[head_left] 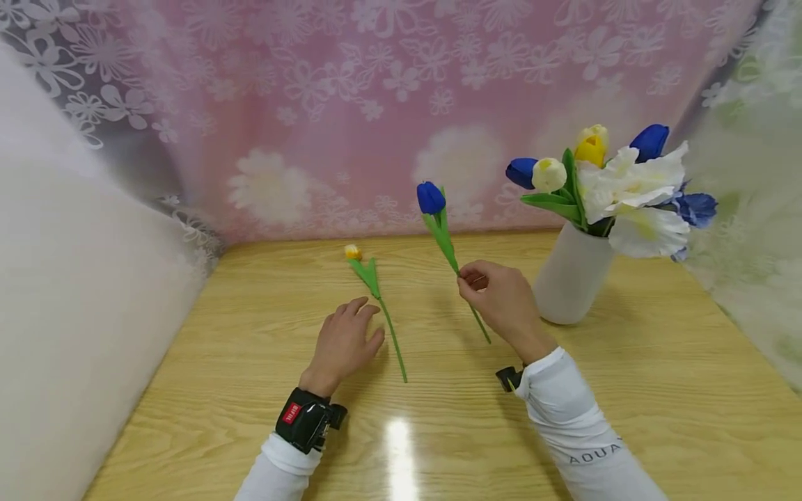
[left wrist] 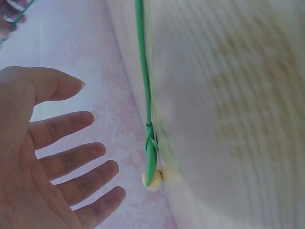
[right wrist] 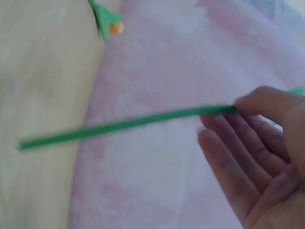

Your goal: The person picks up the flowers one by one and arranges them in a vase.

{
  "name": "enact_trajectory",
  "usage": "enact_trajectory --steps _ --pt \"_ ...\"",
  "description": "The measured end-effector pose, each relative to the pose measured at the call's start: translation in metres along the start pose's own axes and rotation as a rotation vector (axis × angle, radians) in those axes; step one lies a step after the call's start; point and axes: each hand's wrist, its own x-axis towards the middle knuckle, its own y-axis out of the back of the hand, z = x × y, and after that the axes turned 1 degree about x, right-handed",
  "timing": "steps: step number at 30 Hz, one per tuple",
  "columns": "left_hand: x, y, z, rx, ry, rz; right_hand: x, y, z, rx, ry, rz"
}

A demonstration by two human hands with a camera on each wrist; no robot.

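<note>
Between thumb and fingers my right hand (head_left: 501,299) pinches the stem of a blue tulip (head_left: 431,198), just under its leaves. The bloom tilts up and left, and the bare lower stem (right wrist: 119,125) sticks out past the fingers in the right wrist view. A yellow and white tulip (head_left: 353,252) lies on the table, its green stem (head_left: 393,339) running toward the near side. Just left of that stem hovers my left hand (head_left: 344,341), fingers spread and holding nothing. The left wrist view shows the same spread fingers (left wrist: 76,160) beside the lying tulip's stem (left wrist: 144,71).
At the right stands a white vase (head_left: 573,275) full of blue, yellow and white flowers (head_left: 633,181), close beside my right hand. A pink floral curtain (head_left: 351,125) hangs along the back edge of the wooden table (head_left: 250,362). Pale walls or cloth flank both sides.
</note>
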Motion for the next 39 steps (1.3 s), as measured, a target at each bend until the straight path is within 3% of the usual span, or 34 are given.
enact_trajectory --steps 8,11,17,21,27,39 --pt "0.010 0.001 0.009 -0.003 -0.069 0.051 -0.005 0.037 0.008 0.026 0.237 0.271" --pt "0.014 0.001 0.012 -0.005 -0.083 0.059 -0.007 0.049 0.010 -0.022 0.288 0.377" --pt "0.020 0.002 0.017 0.003 -0.092 0.039 -0.012 0.074 0.003 -0.036 0.278 0.600" --pt "0.024 0.001 0.020 0.001 -0.111 0.043 -0.013 0.092 -0.005 -0.010 0.263 0.682" --pt "0.026 0.000 0.025 -0.007 -0.137 0.052 -0.010 0.111 -0.007 0.013 0.269 0.764" --pt "0.028 -0.006 0.028 -0.018 -0.143 0.048 -0.013 0.123 -0.010 0.012 0.252 0.890"
